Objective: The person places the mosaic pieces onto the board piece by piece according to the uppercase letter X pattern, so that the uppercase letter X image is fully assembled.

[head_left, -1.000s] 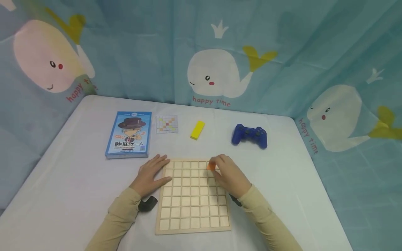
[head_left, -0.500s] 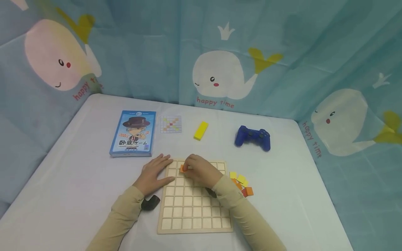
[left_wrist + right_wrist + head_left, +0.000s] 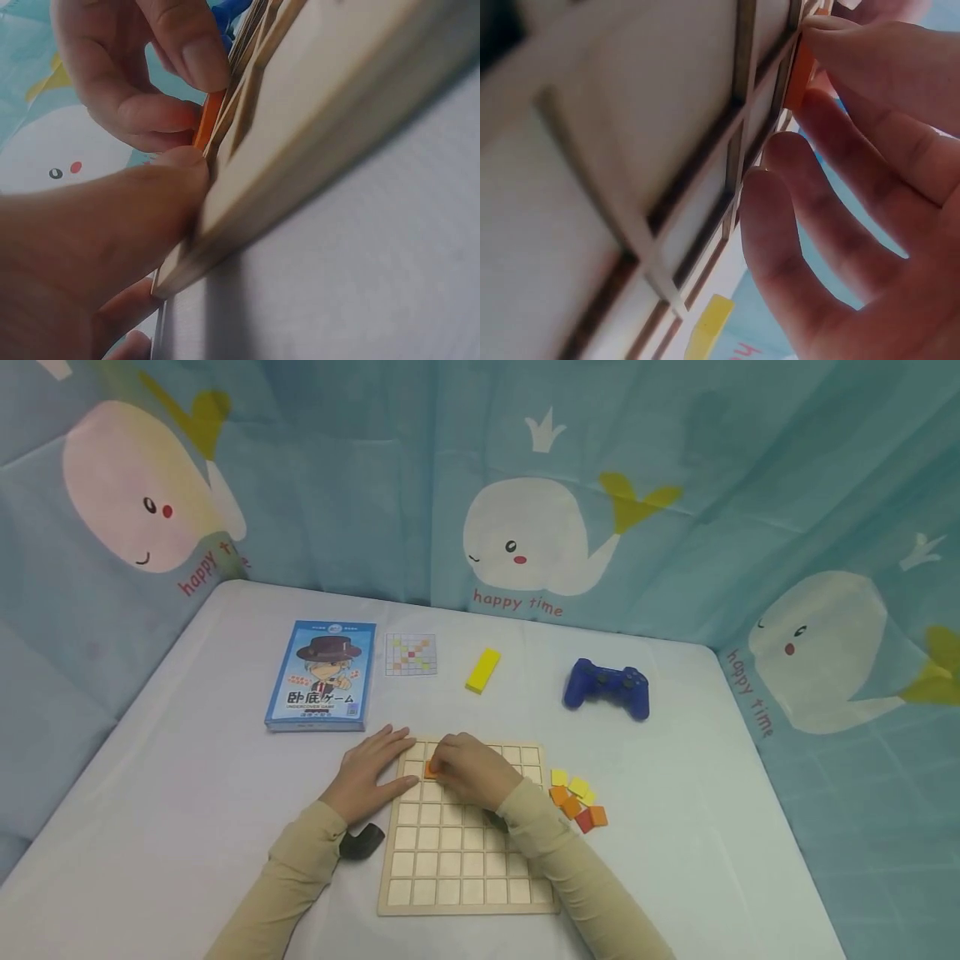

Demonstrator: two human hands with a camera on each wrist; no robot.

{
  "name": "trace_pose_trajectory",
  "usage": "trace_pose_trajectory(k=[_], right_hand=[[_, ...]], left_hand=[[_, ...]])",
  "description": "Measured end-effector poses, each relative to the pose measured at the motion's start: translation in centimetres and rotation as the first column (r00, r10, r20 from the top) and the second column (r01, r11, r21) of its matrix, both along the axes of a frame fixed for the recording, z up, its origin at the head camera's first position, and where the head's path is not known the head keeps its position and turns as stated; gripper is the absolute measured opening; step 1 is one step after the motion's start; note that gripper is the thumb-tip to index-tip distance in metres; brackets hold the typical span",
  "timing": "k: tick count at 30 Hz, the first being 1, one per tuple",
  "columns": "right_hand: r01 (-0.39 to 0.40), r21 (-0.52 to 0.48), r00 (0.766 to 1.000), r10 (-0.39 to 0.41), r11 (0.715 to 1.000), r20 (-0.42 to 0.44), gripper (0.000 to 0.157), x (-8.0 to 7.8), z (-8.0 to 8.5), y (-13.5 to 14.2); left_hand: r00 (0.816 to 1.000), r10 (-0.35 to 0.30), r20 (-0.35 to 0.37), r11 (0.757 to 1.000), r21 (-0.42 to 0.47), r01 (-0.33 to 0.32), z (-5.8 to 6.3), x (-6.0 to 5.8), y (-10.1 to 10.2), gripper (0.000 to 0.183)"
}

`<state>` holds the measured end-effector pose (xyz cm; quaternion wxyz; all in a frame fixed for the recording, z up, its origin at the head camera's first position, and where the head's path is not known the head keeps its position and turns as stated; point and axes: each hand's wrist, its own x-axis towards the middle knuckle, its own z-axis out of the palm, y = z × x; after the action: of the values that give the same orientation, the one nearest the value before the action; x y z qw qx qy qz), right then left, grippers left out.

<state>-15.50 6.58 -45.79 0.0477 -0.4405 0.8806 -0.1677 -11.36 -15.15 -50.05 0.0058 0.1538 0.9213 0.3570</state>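
A wooden grid board (image 3: 448,910) lies on the white table with shallow square cells. My left hand (image 3: 366,779) rests on its left edge, fingers straight and thumb reaching over the rim. At a cell near the board's upper left, my right hand (image 3: 476,768) pinches a small orange tile (image 3: 431,770). The right wrist view shows thumb and fingertip on that orange tile (image 3: 801,71), which stands slightly tilted against the grid ribs. In the left wrist view, the orange tile (image 3: 208,120) is close to my left thumb tip. The right hand hides several cells.
Right of the board lie loose yellow tiles (image 3: 558,777), orange tiles (image 3: 572,807) and a red tile (image 3: 585,821). Behind are a blue game box (image 3: 321,677), a colored grid card (image 3: 411,654), a yellow block (image 3: 483,671) and a blue game controller (image 3: 606,688).
My right hand has carried the orange tile leftward from the board's upper right to its upper left and lowered it slightly. The loose tiles have come into sight. My left hand stays in place.
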Motion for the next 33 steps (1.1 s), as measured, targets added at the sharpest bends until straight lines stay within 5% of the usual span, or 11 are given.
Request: trace_pose_trajectory(k=[21, 28, 33], right_hand=[[0.015, 0.042, 1.0, -0.016, 0.999, 0.021, 0.01, 0.1, 0.3, 0.3], [0.067, -0.049, 0.998, -0.068, 0.997, -0.008, 0.013, 1.3, 2.2, 5.2], [0.209, -0.152, 0.973, -0.221, 0.966, -0.067, 0.016, 3.0, 3.2, 10.7]], left_hand=[[0.996, 0.003, -0.086, 1.0, 0.009, -0.002, -0.1, -0.1, 0.3, 0.057], [0.998, 0.027, -0.053, 1.0, 0.007, -0.026, -0.3, -0.2, 0.2, 0.067], [0.999, 0.028, -0.032, 1.0, -0.004, -0.028, -0.2, -0.1, -0.2, 0.068]])
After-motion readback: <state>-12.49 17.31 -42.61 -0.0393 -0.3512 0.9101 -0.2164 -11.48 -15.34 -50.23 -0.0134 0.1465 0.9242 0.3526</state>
